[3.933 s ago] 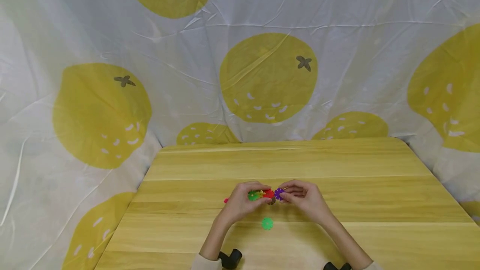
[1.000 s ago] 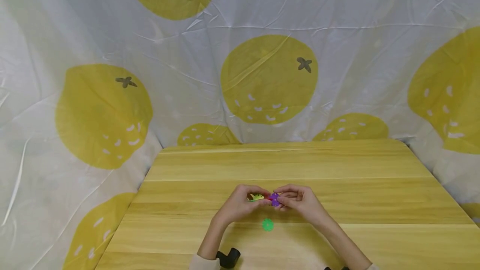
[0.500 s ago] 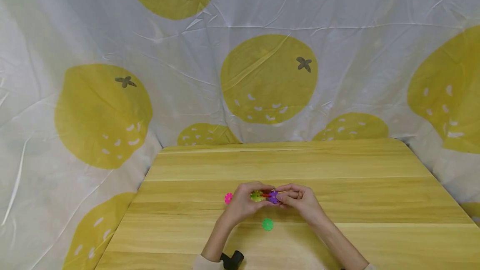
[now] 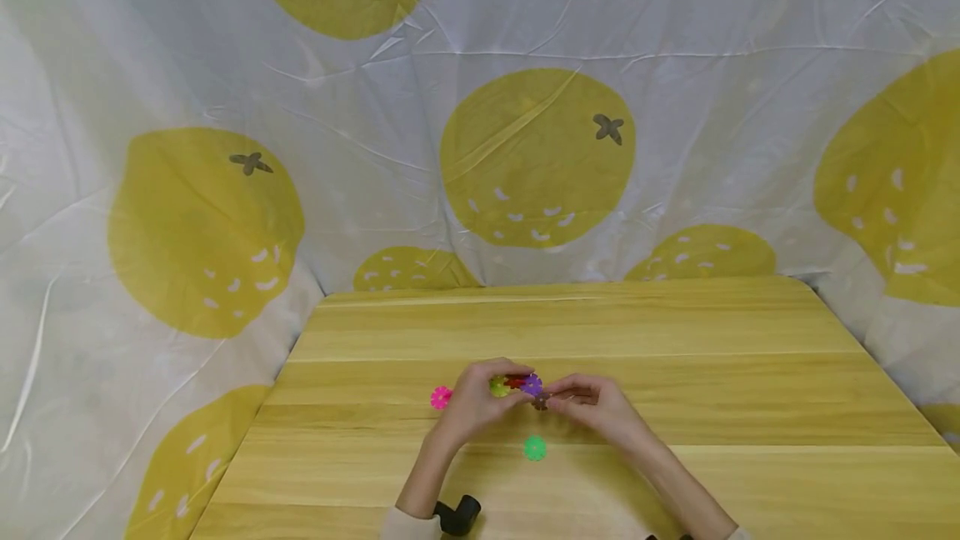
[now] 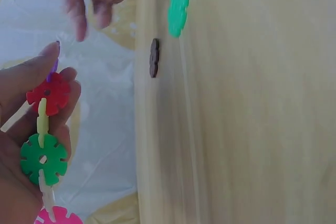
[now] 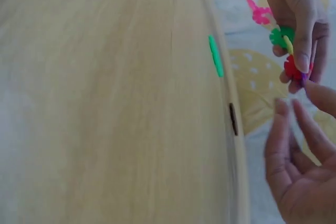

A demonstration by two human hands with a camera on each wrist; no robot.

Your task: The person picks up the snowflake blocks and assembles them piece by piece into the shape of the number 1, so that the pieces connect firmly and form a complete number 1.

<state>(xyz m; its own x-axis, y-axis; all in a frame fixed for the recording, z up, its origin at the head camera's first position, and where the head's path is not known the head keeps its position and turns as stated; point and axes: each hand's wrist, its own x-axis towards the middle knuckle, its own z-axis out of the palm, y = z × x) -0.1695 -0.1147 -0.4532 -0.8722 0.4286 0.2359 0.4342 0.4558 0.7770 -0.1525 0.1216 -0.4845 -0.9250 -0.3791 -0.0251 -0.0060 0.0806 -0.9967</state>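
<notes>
My left hand [image 4: 476,398] pinches a chain of slotted plastic snowflake discs by its upper end. In the left wrist view, a purple disc [image 5: 54,68], edge-on at the thumb tip, joins a red disc [image 5: 48,94]. Below follow a yellow disc [image 5: 42,116], a green disc [image 5: 43,160], a whitish disc [image 5: 47,198] and a pink disc [image 5: 59,216]. My right hand [image 4: 600,407] holds nothing, its fingers loosely parted beside the purple end. Its thumb tip is close to the purple disc in the right wrist view.
A loose brown disc [image 5: 154,57] lies on the wooden table [image 4: 675,332], overlapped by the right fingertips in the head view. Nearer my body lies a bright green loose disc [image 4: 535,448]. A lemon-print cloth [image 4: 375,148] hangs behind the table.
The purple disc, apart from the red one earliest, now sits on the chain's end. My right hand has let go of it and drawn slightly right; the chain has shifted left.
</notes>
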